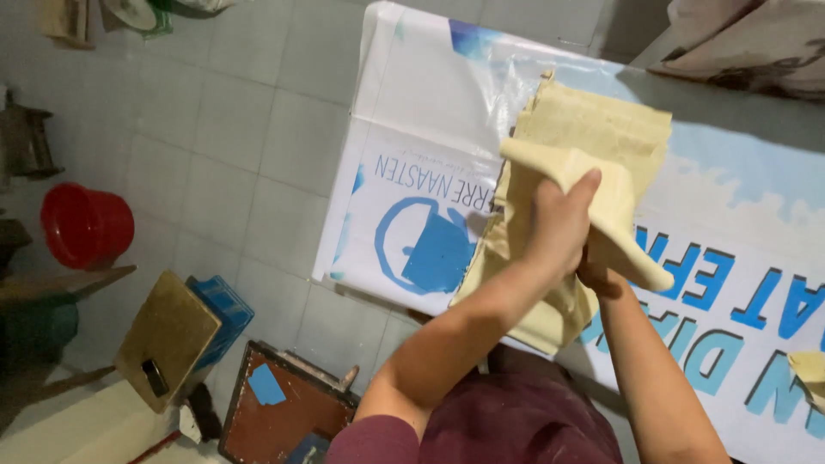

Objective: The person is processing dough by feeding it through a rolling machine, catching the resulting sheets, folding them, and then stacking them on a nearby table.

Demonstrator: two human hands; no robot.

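Note:
Both hands are raised over a table covered with a white and blue printed plastic sheet (412,112). My left hand (560,225) grips a thick, pale yellow sheet of dough (612,199) that folds and drapes over it. My right hand (601,277) is mostly hidden under my left hand and the drooping dough, and holds the same sheet from below. Beneath both hands a stack of flat dough sheets (601,120) lies on the table.
A small scrap of dough (809,371) lies at the table's right edge. On the tiled floor to the left are a red bucket (84,225), a blue crate (222,311), a wooden board (165,337) and a brown tray (284,406).

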